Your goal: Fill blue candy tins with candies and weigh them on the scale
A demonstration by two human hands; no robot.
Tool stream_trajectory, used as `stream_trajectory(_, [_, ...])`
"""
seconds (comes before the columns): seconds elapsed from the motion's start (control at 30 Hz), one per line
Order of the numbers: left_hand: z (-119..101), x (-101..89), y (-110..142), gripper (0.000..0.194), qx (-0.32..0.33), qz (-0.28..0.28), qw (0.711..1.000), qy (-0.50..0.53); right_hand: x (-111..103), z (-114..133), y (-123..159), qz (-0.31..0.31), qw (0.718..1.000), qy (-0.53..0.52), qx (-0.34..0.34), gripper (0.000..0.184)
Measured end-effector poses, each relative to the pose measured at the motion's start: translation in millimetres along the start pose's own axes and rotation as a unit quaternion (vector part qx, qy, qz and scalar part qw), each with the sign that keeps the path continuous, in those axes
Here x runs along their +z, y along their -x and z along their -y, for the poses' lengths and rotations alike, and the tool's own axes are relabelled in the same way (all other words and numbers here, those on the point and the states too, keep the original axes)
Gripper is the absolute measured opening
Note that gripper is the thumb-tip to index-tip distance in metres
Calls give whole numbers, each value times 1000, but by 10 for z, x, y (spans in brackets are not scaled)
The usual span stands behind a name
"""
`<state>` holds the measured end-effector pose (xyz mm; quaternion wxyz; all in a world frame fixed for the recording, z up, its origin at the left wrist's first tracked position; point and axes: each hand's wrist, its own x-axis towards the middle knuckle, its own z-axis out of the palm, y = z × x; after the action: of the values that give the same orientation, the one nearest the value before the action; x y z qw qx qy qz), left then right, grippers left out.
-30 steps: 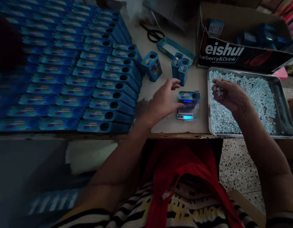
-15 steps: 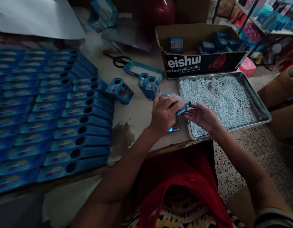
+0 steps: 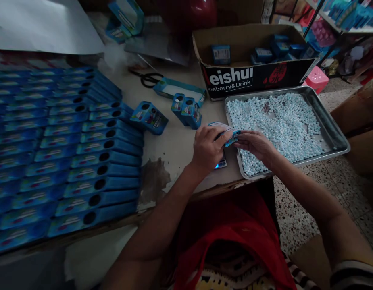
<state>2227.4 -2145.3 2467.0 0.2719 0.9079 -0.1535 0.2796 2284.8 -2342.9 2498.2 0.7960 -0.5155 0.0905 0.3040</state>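
My left hand (image 3: 207, 146) is wrapped round a small blue printed carton (image 3: 232, 138), held tilted with its end toward the right. The fingers of my right hand (image 3: 255, 143) are drawn together and pinch at that end, over the near left corner of the tray. Below the carton, a small digital scale (image 3: 221, 164) with a lit blue display is mostly hidden by my left hand. Two upright blue cartons (image 3: 186, 110) stand just beyond my hands, and another blue carton (image 3: 149, 117) leans to their left.
A metal tray (image 3: 340, 146) of pale blue and white pellets (image 3: 277, 125) lies at the right. Behind it stands a cardboard box (image 3: 231, 82) with blue cartons inside. Rows of blue cartons (image 3: 83, 161) with dark round holes cover the left. Scissors (image 3: 150, 79) lie at the back.
My right hand's fingers have gone from spread and palm up to closed together at the carton's end. My left hand keeps its grip. The view has shifted slightly.
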Motion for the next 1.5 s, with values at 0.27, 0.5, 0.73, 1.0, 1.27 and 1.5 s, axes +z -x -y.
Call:
stream_trajectory(0.27, [-23, 63, 126, 39, 39, -13, 997, -65, 182, 12, -13, -33, 985, 162, -38, 10])
stream_trajectory(0.5, [29, 107, 82, 42, -5, -35, 997, -65, 127, 191, -56, -75, 977, 200, 26, 22])
stream_trajectory(0.73, [105, 81, 1, 44, -38, -37, 998, -30, -107, 182, 149, -112, 739, 571, -340, 15])
stream_trajectory(1.0, [37, -20, 41, 45, -25, -2, 999, -43, 108, 36, 139, -74, 588, 745, -306, 28])
stream_trajectory(1.27, [-23, 14, 124, 41, 4, -45, 998, -46, 57, -8, 29, -92, 695, 637, -321, 8])
stream_trajectory(1.5, [932, -1050, -635, 54, -137, -192, 972, 25, -332, 248, -176, -170, 888, 270, -331, 28])
